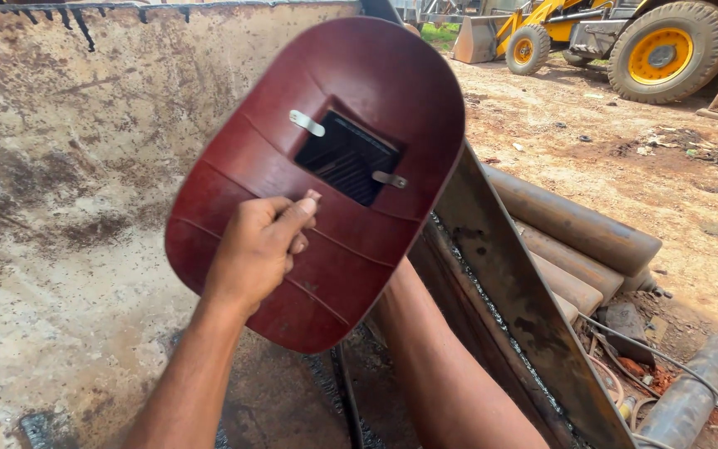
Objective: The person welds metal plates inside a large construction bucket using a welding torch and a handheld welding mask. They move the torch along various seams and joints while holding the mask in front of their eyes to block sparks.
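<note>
Left hand (261, 249) presses against the back of a dark red handheld welding shield (326, 179), fingers curled and thumb laid flat on it, holding it up in front of the view. Right hand is hidden behind the shield; only its forearm (442, 357) shows below, so its grip cannot be told. Just above the left thumb sits the shield's dark filter window (346, 158), held by two metal clips. Behind the shield stands a rusted steel plate (68, 166). Beyond the right forearm lie steel cylinders (575, 224) and cables (666, 366), partly cut off.
</note>
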